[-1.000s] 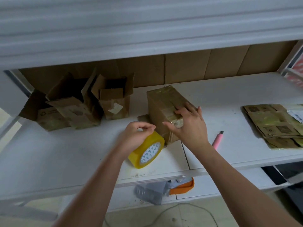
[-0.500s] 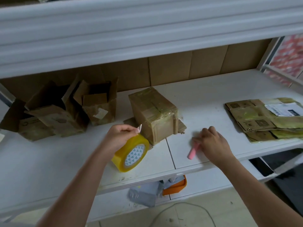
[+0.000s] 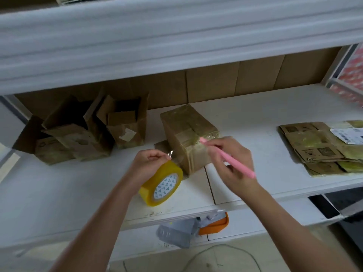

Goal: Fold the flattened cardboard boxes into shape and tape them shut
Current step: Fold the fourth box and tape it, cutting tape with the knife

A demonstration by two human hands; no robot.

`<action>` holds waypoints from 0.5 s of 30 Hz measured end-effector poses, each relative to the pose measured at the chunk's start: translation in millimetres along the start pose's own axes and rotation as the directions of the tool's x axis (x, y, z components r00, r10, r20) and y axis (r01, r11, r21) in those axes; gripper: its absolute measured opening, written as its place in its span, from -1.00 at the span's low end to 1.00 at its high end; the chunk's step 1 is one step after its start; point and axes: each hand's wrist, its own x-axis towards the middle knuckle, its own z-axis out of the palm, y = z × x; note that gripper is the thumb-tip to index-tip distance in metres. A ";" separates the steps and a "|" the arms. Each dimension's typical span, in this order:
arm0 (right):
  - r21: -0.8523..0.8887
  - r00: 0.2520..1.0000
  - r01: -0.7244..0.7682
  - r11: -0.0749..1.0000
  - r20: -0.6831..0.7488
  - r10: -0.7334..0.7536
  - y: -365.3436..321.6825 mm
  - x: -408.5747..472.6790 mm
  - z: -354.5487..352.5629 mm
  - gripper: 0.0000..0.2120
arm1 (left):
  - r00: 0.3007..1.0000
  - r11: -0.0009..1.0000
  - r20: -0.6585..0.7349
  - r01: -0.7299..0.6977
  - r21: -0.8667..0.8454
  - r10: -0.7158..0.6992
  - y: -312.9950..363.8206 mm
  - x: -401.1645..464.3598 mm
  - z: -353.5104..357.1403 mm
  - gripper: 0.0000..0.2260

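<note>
The taped-up box (image 3: pixel 189 137) sits mid-shelf. Left hand (image 3: pixel 148 162) pinches the tape roll (image 3: pixel 162 186) and its loose end, right hand (image 3: pixel 230 160) grips the pink cutter (image 3: pixel 227 157). Slack tape could wrinkle or the blade could nick fingers.

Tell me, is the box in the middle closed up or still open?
Closed: the middle box has its top flaps folded flat under glossy tape, unlike the open boxes to its left.
</note>
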 end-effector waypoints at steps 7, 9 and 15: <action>0.187 0.978 -0.123 0.975 0.189 0.087 -4.4 12.6 51.6 -0.93 | 1.000 0.999 0.010 -0.018 0.029 0.017 -2.3 4.6 -4.9 -0.90; 0.186 0.972 -0.174 0.967 0.192 0.138 -0.3 8.6 55.9 -0.90 | 1.000 0.998 0.000 -0.007 0.059 0.007 -5.6 6.5 -9.6 -0.92; 0.182 0.962 -0.151 0.972 0.253 0.102 -2.5 10.0 59.4 -0.88 | 1.000 0.996 0.014 -0.009 0.090 0.007 -9.3 11.5 -11.0 -0.92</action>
